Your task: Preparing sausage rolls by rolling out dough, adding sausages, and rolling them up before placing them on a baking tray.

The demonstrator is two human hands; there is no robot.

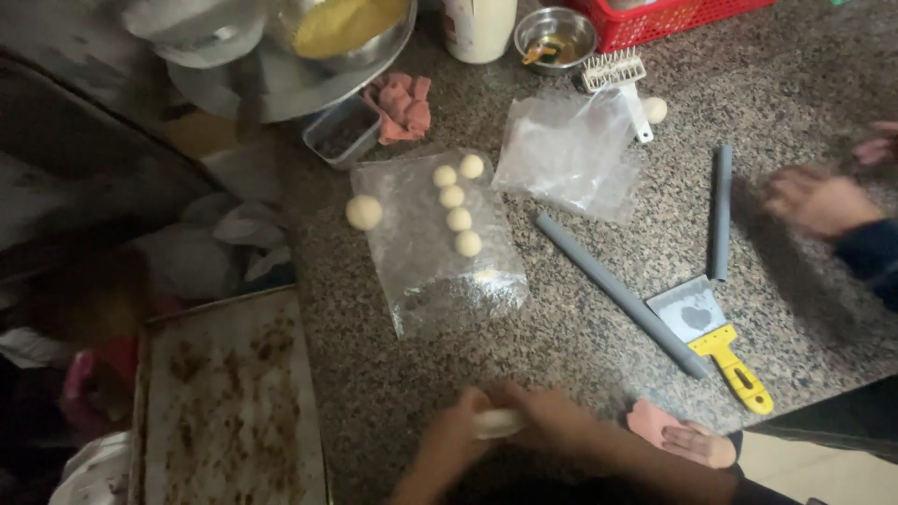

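Note:
My left hand (456, 428) and my right hand (554, 419) meet at the near edge of the granite counter (580, 365). Both are closed around one pale piece of dough (496, 423) held between them. Farther back lies a clear plastic sheet (449, 281) with a short row of several small dough balls (458, 219) on it. One larger dough ball (363, 212) rests on the counter just left of the sheet.
A long grey rod (617, 295), a short grey rod (720, 210) and a yellow-handled scraper (716, 337) lie to the right. Another person's hands (816, 201) work at far right; a small hand (700, 445) rests by my right arm. A crumb-covered baking tray (224, 402) sits left.

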